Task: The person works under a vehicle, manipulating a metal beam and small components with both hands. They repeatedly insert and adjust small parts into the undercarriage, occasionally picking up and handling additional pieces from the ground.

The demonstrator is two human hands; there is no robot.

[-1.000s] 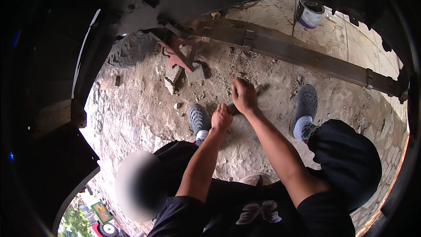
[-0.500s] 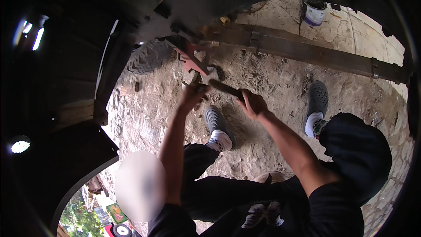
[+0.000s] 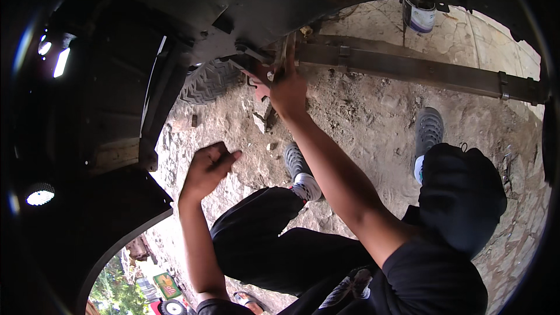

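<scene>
My right hand (image 3: pixel 289 92) is raised by the dark frame overhead, its fingers around a brown stick-like bar (image 3: pixel 286 52) that points up and away. Fingers and shadow hide part of the bar, so its kind is unclear. Close beside that hand, to its left, is a red notched metal stand (image 3: pixel 261 90), partly covered by the hand and a dark arm of metal. My left hand (image 3: pixel 209 166) hangs lower and to the left, above the dirt, fingers curled with the thumb sticking out. Whatever it may hold is hidden.
A long leaf spring (image 3: pixel 420 73) with metal clips runs across the back. Behind the stand shows a treaded tyre (image 3: pixel 204 81). Stone pieces (image 3: pixel 261 119) lie on rough ground near my grey shoe (image 3: pixel 296 160). A paint can (image 3: pixel 421 18) stands at the far right. Dark bodywork encloses the left.
My right hand has moved up and left with the bar, which has swung upright beside the red stand. My left hand has drawn back down and left, away from the stand.
</scene>
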